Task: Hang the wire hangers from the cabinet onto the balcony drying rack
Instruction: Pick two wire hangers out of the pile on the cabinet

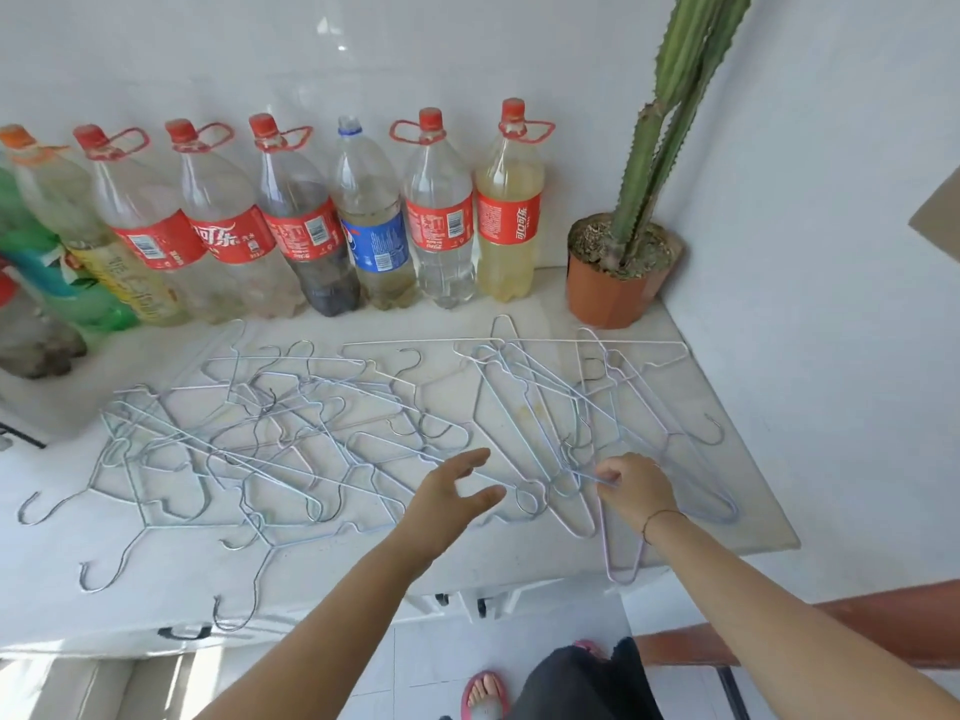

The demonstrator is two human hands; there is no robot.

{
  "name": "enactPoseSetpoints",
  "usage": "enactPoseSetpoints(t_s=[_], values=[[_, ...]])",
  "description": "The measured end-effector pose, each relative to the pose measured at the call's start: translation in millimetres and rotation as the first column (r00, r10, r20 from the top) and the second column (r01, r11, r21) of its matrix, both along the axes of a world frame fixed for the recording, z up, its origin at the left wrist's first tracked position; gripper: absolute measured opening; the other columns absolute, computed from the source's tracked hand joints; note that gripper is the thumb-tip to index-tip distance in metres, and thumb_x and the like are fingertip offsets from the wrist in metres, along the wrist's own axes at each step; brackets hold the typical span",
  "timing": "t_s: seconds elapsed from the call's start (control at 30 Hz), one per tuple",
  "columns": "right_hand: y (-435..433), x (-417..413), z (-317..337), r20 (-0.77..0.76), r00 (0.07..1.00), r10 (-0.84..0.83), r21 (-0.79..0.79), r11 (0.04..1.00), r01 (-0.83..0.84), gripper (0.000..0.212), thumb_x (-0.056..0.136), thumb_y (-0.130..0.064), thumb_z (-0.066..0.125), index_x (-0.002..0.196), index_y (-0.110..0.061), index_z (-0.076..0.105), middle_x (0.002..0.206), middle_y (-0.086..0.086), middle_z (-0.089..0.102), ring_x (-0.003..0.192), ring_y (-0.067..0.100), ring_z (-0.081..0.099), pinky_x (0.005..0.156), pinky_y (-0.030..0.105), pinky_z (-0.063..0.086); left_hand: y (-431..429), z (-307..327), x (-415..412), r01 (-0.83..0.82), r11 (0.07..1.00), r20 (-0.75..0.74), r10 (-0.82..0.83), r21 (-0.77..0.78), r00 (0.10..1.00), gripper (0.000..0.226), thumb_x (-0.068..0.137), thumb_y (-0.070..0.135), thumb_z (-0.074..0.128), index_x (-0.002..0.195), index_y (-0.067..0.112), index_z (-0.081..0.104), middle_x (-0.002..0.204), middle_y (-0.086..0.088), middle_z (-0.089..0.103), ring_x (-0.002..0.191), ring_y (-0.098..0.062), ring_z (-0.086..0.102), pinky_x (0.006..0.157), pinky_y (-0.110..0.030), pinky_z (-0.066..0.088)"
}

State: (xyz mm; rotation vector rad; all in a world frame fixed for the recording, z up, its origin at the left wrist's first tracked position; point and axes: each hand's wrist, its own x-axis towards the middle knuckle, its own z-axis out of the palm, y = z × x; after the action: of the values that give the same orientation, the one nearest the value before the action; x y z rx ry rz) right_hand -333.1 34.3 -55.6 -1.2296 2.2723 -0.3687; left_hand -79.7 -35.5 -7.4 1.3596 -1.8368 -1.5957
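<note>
Several thin wire hangers (270, 439) lie tangled flat across the white cabinet top (727, 491), from its left side to the right front corner. A smaller group of pale blue hangers (524, 407) fans out on the right. My right hand (636, 488) is pinched on the wire of one of these hangers near the front edge. My left hand (457, 491) hovers just above the pile's middle, fingers spread, holding nothing. The drying rack is not in view.
A row of large plastic soda bottles (311, 226) stands along the tiled back wall. A tall cactus in an orange pot (613, 288) occupies the back right corner. The white wall closes the right side. My feet in pink sandals (483, 696) show below.
</note>
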Motion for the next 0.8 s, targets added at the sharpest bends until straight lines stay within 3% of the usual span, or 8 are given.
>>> enactPoseSetpoints(t_s=[0.2,0.4,0.53,0.63,0.7,0.8], values=[[-14.1,-10.4,-7.9,0.025,0.999,0.025,-0.018,1.0,-0.024,0.011,0.074,-0.013,0.065,0.071,-0.023,0.07,0.079,-0.004,0.07,0.08,0.018,0.063,0.075,0.032,0.052,-10.4,-7.2,-22.7,-0.032,0.998,-0.022,0.033,0.051,0.999,0.047,0.08,0.029,0.072,0.124,0.029,0.057,0.126,0.016,0.058,0.12,-0.003,0.05,0.091,-0.019,0.034],[-20.3,-25.8,7.2,0.283,0.958,-0.054,-0.154,0.983,0.101,0.011,0.082,-0.009,0.06,0.079,-0.019,0.061,0.082,0.001,0.066,0.079,0.017,0.06,0.075,0.027,0.047,-12.5,-12.6,-48.6,-0.06,0.993,-0.069,0.067,0.106,0.995,0.041,0.082,0.027,0.07,0.12,0.032,0.057,0.122,0.016,0.06,0.116,-0.002,0.052,0.095,-0.022,0.035],[-19.0,-47.2,30.8,0.493,0.856,-0.156,-0.266,0.91,0.319,0.02,0.088,-0.003,0.052,0.079,-0.02,0.056,0.073,0.003,0.064,0.07,0.017,0.059,0.073,0.027,0.05,-6.2,-15.5,-73.1,-0.074,0.985,-0.101,0.09,0.154,0.991,0.037,0.082,0.023,0.07,0.117,0.029,0.059,0.118,0.012,0.063,0.113,-0.005,0.055,0.097,-0.025,0.041],[-18.7,-68.0,43.3,0.631,0.746,-0.214,-0.275,0.837,0.473,0.015,0.09,-0.001,0.049,0.085,-0.012,0.057,0.071,0.006,0.061,0.061,0.011,0.056,0.061,0.017,0.048,1.5,-16.4,-98.0,-0.046,0.977,-0.13,0.074,0.208,0.989,0.034,0.083,0.02,0.069,0.116,0.024,0.061,0.115,0.007,0.064,0.105,-0.007,0.058,0.085,-0.014,0.046],[-17.6,-77.0,46.3,0.691,0.687,-0.225,-0.257,0.812,0.523,0.013,0.09,0.0,0.049,0.086,-0.008,0.057,0.067,0.007,0.059,0.048,0.003,0.05,0.049,0.013,0.042,7.6,-19.3,-117.5,-0.012,0.962,-0.144,0.053,0.274,0.988,0.033,0.084,0.018,0.068,0.117,0.019,0.061,0.112,0.004,0.065,0.097,-0.006,0.06,0.074,-0.006,0.046],[-14.9,-82.9,47.0,0.735,0.643,-0.216,-0.24,0.804,0.545,0.014,0.09,0.001,0.049,0.082,-0.008,0.058,0.064,0.007,0.056,0.044,0.006,0.045,0.047,0.018,0.037,17.6,-28.0,-150.4,0.029,0.916,-0.137,0.028,0.401,0.99,0.034,0.086,0.02,0.066,0.119,0.014,0.059,0.11,0.0,0.064,0.096,-0.007,0.06,0.077,-0.01,0.046]])
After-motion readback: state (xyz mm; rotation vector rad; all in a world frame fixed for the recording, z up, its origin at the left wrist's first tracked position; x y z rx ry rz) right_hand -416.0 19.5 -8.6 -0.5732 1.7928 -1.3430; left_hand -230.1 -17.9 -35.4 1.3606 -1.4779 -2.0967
